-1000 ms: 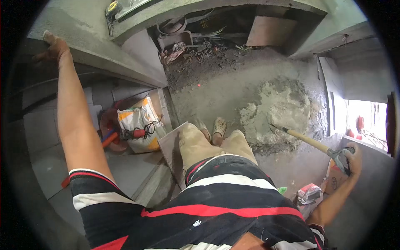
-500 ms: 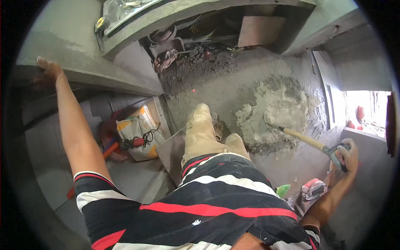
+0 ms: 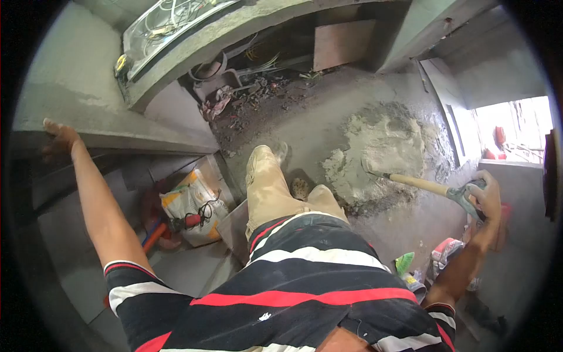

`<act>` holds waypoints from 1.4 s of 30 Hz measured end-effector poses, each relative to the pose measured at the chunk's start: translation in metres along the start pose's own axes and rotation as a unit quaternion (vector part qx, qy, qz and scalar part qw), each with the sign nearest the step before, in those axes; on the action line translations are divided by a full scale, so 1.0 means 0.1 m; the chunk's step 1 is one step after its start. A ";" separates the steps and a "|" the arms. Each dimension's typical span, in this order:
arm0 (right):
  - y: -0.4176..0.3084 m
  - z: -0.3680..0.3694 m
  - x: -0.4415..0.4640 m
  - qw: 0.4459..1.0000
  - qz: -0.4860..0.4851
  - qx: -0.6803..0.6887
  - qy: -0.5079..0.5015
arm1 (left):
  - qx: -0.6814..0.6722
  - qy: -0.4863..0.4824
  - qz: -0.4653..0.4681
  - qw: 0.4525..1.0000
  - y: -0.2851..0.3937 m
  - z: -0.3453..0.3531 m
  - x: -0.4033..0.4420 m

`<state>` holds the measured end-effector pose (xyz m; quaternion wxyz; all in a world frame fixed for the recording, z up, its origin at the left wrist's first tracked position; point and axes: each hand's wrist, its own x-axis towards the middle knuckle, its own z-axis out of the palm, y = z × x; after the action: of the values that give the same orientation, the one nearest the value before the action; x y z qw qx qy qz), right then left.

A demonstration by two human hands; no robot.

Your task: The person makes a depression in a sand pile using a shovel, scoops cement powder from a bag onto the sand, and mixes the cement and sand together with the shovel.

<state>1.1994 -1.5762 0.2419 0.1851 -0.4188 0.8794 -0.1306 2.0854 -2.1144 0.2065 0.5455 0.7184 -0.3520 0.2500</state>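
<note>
My right hand (image 3: 485, 192) is wrapped around the D-shaped grip of a shovel (image 3: 419, 183) with a pale wooden shaft. The shovel's blade end is partly sunk in a patch of wet grey mortar (image 3: 393, 146) on the floor, so most of the blade is hidden. On the far left, my left hand (image 3: 61, 141) rests at the edge of a concrete ledge (image 3: 117, 130) with its fingers apart. Part of that hand lies in shadow below the edge.
Below the ledge lie a white and yellow sack (image 3: 196, 205) and an orange-handled tool (image 3: 155, 236). Rubble (image 3: 258, 97), a bucket (image 3: 208, 67) and a leaning board (image 3: 343, 44) are at the back. Bags (image 3: 443, 252) lie near my right arm.
My view has tilted and shifted slightly, so the room sits further left in the picture. My right hand still grips the shovel, and my left hand stays at the ledge.
</note>
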 end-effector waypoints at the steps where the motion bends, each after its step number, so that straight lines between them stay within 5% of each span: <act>1: 0.00 0.01 0.00 1.000 -0.004 -0.010 -0.001 | 0.002 0.000 -0.001 1.000 -0.03 -0.01 0.01; 7: 0.02 0.06 -0.05 0.999 -0.039 -0.004 0.019 | 0.006 0.001 -0.002 1.000 -0.05 0.01 0.00; 13: -0.04 0.01 -0.23 0.998 0.066 0.022 -0.012 | 0.017 -0.004 -0.004 1.000 -0.07 0.19 -0.02; 30: -0.05 0.08 -0.25 1.000 -0.013 0.012 -0.015 | 0.020 0.023 0.014 0.999 0.26 -0.07 -0.15; 42: -0.46 0.14 0.64 1.000 -0.018 -0.004 -0.015 | 0.030 0.025 0.015 0.999 0.37 -0.31 -0.23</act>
<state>1.1996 -1.6553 0.2334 0.1939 -0.4375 0.8692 -0.1246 2.0432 -2.0846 0.2202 0.5284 0.7226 -0.3417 0.2863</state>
